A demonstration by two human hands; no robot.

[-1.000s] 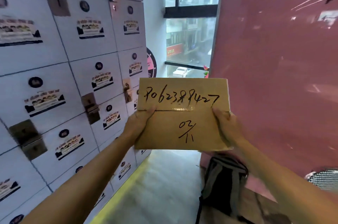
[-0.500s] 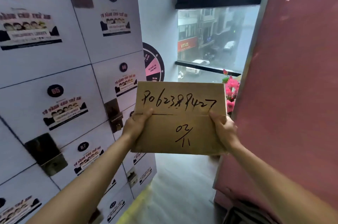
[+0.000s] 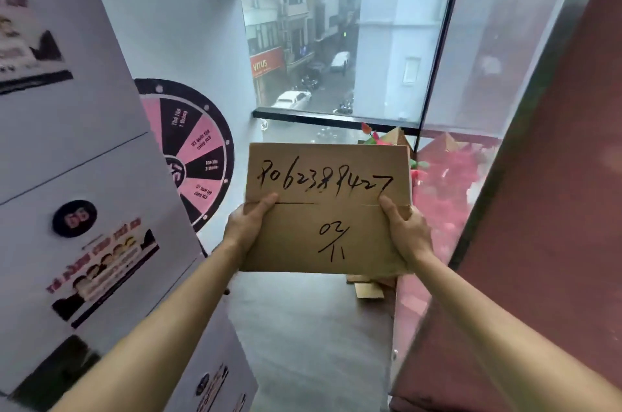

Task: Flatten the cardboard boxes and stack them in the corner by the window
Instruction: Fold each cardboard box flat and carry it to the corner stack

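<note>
Where the passage narrows toward the corner, tall window (image 3: 346, 51) ahead, rainy street visible through it. Red panel (image 3: 538, 209) filling the right side; white lockers (image 3: 84, 209) with stickers lining the left. Grey floor (image 3: 313, 344) running between. Pink-and-black prize wheel (image 3: 198, 156) on the wall past the lockers. Flattened cardboard box (image 3: 328, 213) held up at centre, face toward the camera, black handwritten digits across it, above the floor and short of the window corner. More cardboard pieces (image 3: 368, 288) on the floor below its right edge, against the red panel. Left hand (image 3: 247, 228) gripping the box's left edge, thumb on the front. Right hand (image 3: 405, 231) gripping the right edge likewise
</note>
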